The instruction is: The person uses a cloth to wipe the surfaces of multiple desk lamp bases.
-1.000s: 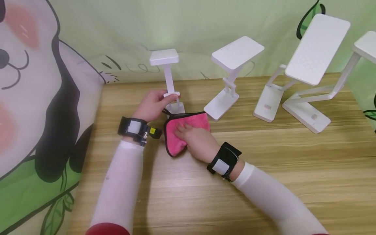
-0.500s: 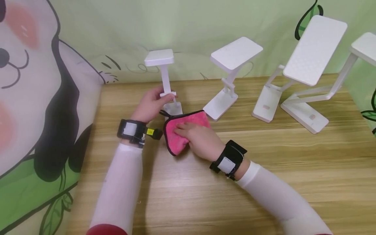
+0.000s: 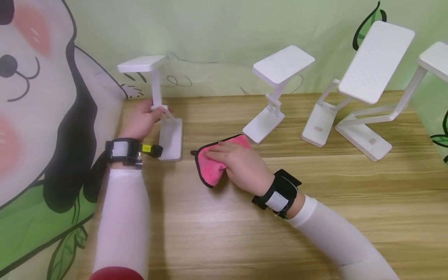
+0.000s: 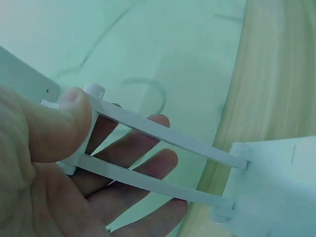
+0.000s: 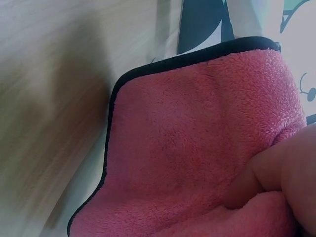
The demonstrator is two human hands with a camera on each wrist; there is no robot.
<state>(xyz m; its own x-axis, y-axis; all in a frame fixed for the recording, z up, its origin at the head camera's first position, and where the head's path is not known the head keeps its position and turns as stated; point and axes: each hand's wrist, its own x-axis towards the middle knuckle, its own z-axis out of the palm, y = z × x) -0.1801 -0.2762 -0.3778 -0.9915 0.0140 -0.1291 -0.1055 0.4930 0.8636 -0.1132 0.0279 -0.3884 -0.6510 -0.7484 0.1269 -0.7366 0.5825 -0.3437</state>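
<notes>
At the left of the head view, my left hand (image 3: 140, 119) grips a white folding desk lamp (image 3: 170, 140) at its middle hinge. In the left wrist view the thumb (image 4: 66, 123) presses on the hinge, with the fingers behind the lamp's two thin arms (image 4: 163, 132). The lamp's head (image 3: 141, 64) is raised above the hand. My right hand (image 3: 241, 163) holds a pink plush cloth (image 3: 213, 167) with black edging, over the middle of the table. The cloth bunches up under its fingers, as the right wrist view of the cloth (image 5: 187, 133) also shows.
Three more white folding lamps stand to the right: one near the middle (image 3: 264, 123), one with a large tilted panel (image 3: 378, 62), and one at the far right (image 3: 365, 140). A green wall with a printed panda (image 3: 35, 116) borders the wooden table (image 3: 217, 233).
My left hand has carried the lamp to the left, away from the cloth, and its whole base now shows. My right hand and the cloth have stayed nearly in place.
</notes>
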